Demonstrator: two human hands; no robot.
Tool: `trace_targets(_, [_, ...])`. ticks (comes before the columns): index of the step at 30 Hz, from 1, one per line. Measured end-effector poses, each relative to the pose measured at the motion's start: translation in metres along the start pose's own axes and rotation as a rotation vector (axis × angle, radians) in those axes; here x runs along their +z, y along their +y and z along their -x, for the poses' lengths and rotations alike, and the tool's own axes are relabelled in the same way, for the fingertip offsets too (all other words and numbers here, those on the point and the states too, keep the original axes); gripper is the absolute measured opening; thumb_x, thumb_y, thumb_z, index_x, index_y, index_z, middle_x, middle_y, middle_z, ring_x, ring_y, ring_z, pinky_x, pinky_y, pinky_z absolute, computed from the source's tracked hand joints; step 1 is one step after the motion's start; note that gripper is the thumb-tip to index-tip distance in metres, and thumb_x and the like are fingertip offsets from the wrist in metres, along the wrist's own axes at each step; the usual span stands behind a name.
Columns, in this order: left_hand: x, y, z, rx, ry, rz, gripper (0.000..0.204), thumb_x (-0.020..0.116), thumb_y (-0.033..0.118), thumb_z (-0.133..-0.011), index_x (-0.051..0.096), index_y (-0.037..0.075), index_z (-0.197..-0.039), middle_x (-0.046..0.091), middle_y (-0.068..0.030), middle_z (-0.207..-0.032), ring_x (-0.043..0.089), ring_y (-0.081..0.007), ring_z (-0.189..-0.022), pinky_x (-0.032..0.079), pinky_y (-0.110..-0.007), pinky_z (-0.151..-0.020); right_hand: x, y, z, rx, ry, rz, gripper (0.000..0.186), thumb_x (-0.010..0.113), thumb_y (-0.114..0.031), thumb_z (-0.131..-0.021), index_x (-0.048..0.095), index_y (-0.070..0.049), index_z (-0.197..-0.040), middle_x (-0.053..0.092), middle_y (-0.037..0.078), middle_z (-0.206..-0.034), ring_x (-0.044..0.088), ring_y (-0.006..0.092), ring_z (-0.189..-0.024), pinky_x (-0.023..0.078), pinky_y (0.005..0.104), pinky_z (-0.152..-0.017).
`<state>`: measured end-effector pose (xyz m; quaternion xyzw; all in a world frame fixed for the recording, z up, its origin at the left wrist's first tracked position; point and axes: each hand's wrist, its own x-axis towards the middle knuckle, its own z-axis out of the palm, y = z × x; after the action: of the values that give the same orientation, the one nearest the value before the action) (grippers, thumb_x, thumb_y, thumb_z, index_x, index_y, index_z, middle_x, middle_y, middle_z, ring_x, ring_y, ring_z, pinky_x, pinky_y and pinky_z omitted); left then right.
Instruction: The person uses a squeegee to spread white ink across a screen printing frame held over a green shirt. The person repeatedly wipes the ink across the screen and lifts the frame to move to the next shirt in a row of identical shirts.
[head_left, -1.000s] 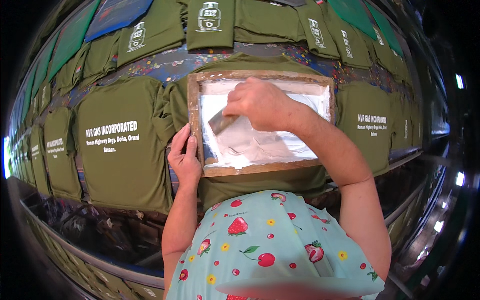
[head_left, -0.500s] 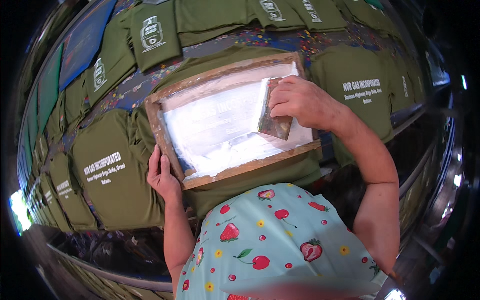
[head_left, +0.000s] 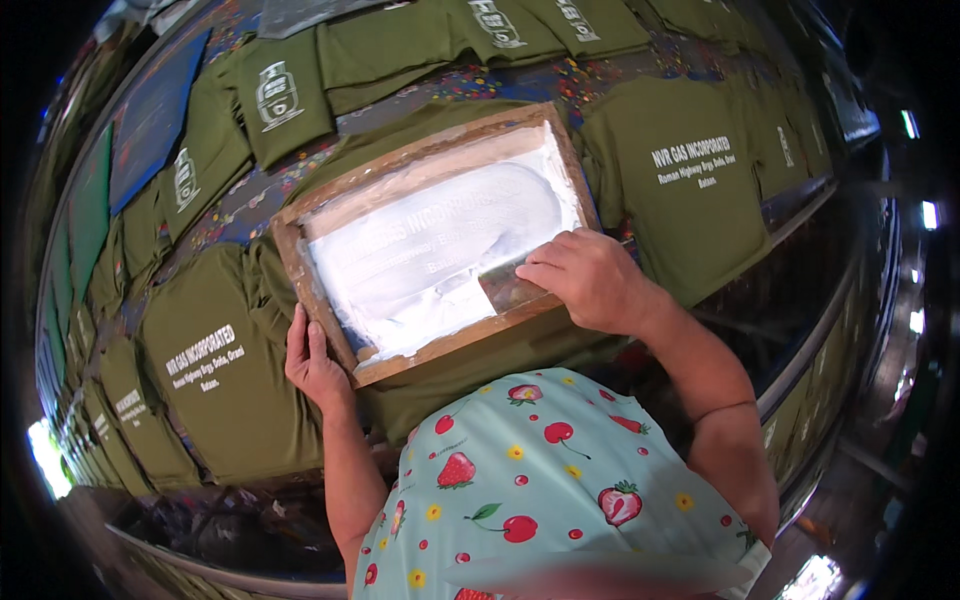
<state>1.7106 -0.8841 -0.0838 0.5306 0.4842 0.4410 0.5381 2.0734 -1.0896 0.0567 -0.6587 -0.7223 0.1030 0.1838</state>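
A wooden-framed printing screen (head_left: 440, 352) lies tilted over an olive green shirt (head_left: 400, 400). White ink (head_left: 480, 205) is smeared across its mesh, and pale lettering shows through. My left hand (head_left: 318, 365) grips the frame's left side near its close corner, thumb and fingers at the wood. In my right hand (head_left: 592, 285) is a squeegee (head_left: 503, 288) with a brown, stained handle, held low in the screen by the near rail. Its blade rests in or just above the ink; the hand hides part of it.
Printed olive shirts lie around the screen, one at left (head_left: 215, 370) and one at right (head_left: 690, 170). Folded shirts (head_left: 275, 95) line the far side. The table (head_left: 360, 118) is speckled with paint. A blue panel (head_left: 160, 120) stands far left, and a metal rail (head_left: 800, 370) runs at right.
My right hand has drawn the squeegee from the screen's upper right down toward the near rail, leaving a rounded ink sweep. My left hand keeps its hold. The whole view has shifted slightly.
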Motion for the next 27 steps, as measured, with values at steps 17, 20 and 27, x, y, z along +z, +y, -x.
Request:
trace_targets(17, [0.003, -0.006, 0.001, 0.106, 0.043, -0.019, 0.035, 0.071, -0.001, -0.103, 0.075, -0.003, -0.138, 0.075, -0.0162, -0.136, 0.069, -0.0231, -0.126, 0.052, -0.036, -0.113, 0.077, -0.054, -0.180, -0.217, 0.054, 0.052, 0.031, 0.067, -0.001, -0.085, 0.078, -0.010, -0.113, 0.076, 0.011, -0.097, 0.074, 0.0333, -0.096, 0.058, 0.0468, -0.087])
trace_targets(20, [0.003, -0.006, 0.002, 0.104, 0.035, -0.018, 0.034, 0.071, 0.000, -0.103, 0.075, -0.003, -0.137, 0.075, -0.0175, -0.136, 0.069, -0.0248, -0.127, 0.051, -0.037, -0.114, 0.079, -0.072, -0.144, -0.235, 0.031, 0.037, 0.028, 0.067, -0.006, -0.088, 0.076, -0.009, -0.114, 0.074, 0.009, -0.094, 0.073, 0.0318, -0.092, 0.057, 0.0454, -0.086])
trace_targets(27, [0.001, -0.004, 0.002, 0.131, 0.007, -0.079, 0.036, 0.070, -0.001, -0.105, 0.073, -0.004, -0.140, 0.073, -0.0151, -0.140, 0.068, -0.0214, -0.127, 0.050, -0.034, -0.114, 0.071, -0.107, -0.099, -0.248, 0.026, -0.087, 0.021, 0.066, -0.008, -0.087, 0.074, -0.008, -0.107, 0.072, 0.009, -0.093, 0.072, 0.0318, -0.090, 0.057, 0.0463, -0.086])
